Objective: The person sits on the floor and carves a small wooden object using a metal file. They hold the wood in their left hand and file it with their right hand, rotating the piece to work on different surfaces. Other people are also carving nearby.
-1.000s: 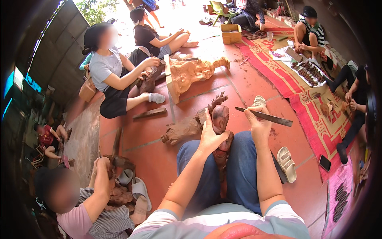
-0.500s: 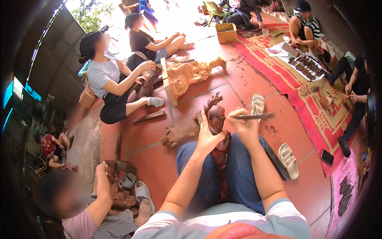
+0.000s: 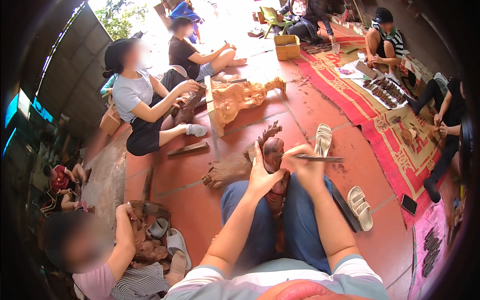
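Note:
A reddish-brown wood carving (image 3: 273, 150) with a rounded, polished-looking head stands between my knees. My left hand (image 3: 264, 177) is wrapped around its left side, the thumb lying across the front. Close to the carving's right side, my right hand (image 3: 307, 169) is closed around a thin, dark, stick-like carving tool (image 3: 327, 159), whose far end points right. Motion blurs the right fingers, and the tool's working end is hard to make out. A rough, root-like piece of wood (image 3: 227, 170) lies on the floor just left of the carving.
A pale carved wooden statue (image 3: 240, 100) lies ahead, beside a seated person carving. Sandals (image 3: 359, 207) and a phone (image 3: 409, 204) are on the right. Red-and-yellow mats (image 3: 385, 150) and a pink cloth with dark tools (image 3: 417, 235) lie farther right. Another person works close at lower left.
My right hand has shifted slightly down, and the tool has tilted so its right end sits lower. My left hand keeps its hold on the carving.

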Motion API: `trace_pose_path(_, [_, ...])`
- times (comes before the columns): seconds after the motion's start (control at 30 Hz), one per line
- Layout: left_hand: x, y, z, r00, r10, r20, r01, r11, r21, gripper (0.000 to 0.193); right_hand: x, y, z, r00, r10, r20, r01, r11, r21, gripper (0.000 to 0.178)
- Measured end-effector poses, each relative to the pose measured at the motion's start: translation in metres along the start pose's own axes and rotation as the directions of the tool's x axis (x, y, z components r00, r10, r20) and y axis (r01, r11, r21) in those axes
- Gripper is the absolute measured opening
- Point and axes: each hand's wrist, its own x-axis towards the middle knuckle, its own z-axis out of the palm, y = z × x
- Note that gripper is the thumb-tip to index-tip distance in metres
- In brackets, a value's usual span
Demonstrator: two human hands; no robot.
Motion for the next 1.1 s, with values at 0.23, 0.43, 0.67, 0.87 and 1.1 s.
trace_pose_path(0.23, [-0.003,-0.001,-0.002,0.997,0.057,-0.045,-0.052,0.992,0.118,0.119,0.012,0.006,-0.022,0.969,0.080,-0.235,-0.073,0.997,0.037,0.011])
trace_pose_path(0.43, [-0.001,-0.001,-0.004,1.000,0.003,-0.021,-0.001,0.994,0.106,0.119,0.007,0.012,-0.005,0.997,0.078,-0.028,-0.080,0.992,-0.102,0.010])
trace_pose_path(0.67, [0.007,-0.011,0.005,0.998,0.050,-0.031,-0.051,0.998,-0.048,0.118,0.000,0.029,-0.001,0.985,0.153,0.081,-0.152,0.988,-0.014,0.009])
trace_pose_path(0.87, [0.000,0.001,-0.002,0.999,0.036,-0.017,-0.034,0.994,0.107,0.114,0.008,0.007,-0.023,0.981,0.038,-0.193,-0.066,0.987,-0.143,0.010])
trace_pose_path(1.1, [0.002,0.006,-0.003,1.000,-0.014,-0.008,0.015,0.989,0.145,0.112,0.013,0.012,-0.012,0.991,0.064,-0.121,-0.072,0.995,-0.063,0.009])
